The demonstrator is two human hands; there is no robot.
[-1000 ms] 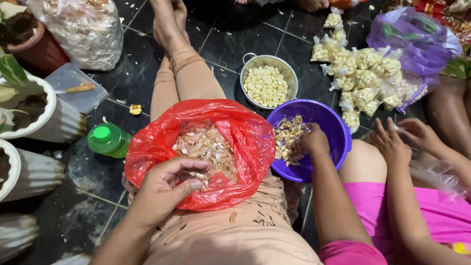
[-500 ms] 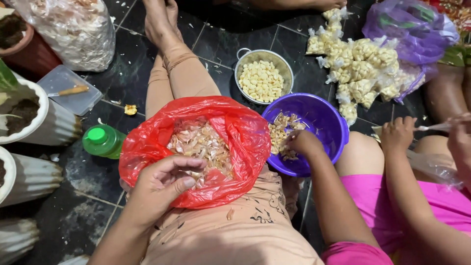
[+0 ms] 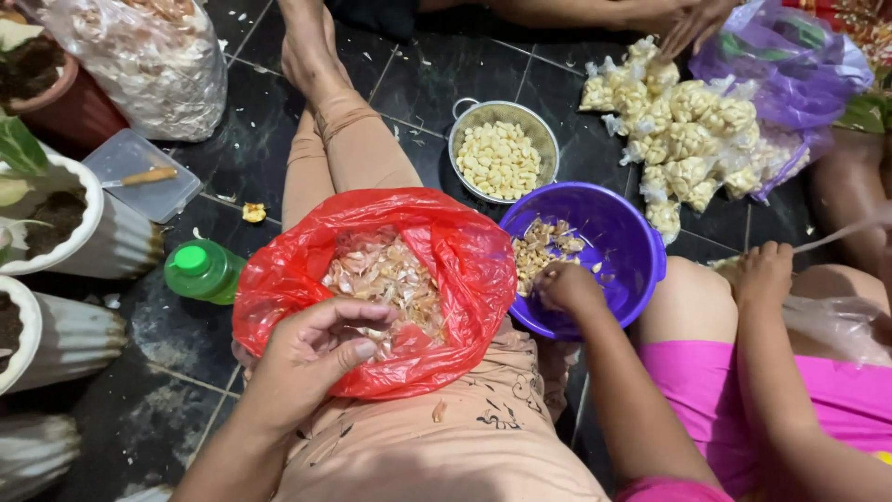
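A red plastic bag (image 3: pixel 465 270) full of papery garlic skins (image 3: pixel 390 279) lies open on my lap. At its near rim my left hand (image 3: pixel 311 358) curls its fingers, thumb pressed to them, seemingly pinching skins. My right hand (image 3: pixel 567 288) reaches into a purple bowl (image 3: pixel 623 232) beside my thigh, closed over the unpeeled garlic cloves (image 3: pixel 544 246) inside. A metal colander (image 3: pixel 462 121) of peeled cloves (image 3: pixel 502 158) stands on the dark tiled floor just beyond the bowl.
A person in pink shorts sits at my right, a hand (image 3: pixel 767 270) on the knee. Small bags of peeled garlic (image 3: pixel 688 130) spill from a purple bag (image 3: pixel 790 65). A green bottle (image 3: pixel 204 270), white planters (image 3: pixel 121 242), a clear lidded box (image 3: pixel 139 172) and a big clear bag (image 3: pixel 139 56) stand on the left.
My right hand slid from the bowl's far side to its near left part. The neighbour's hand pulled back onto the knee. My left hand stayed at the bag's rim.
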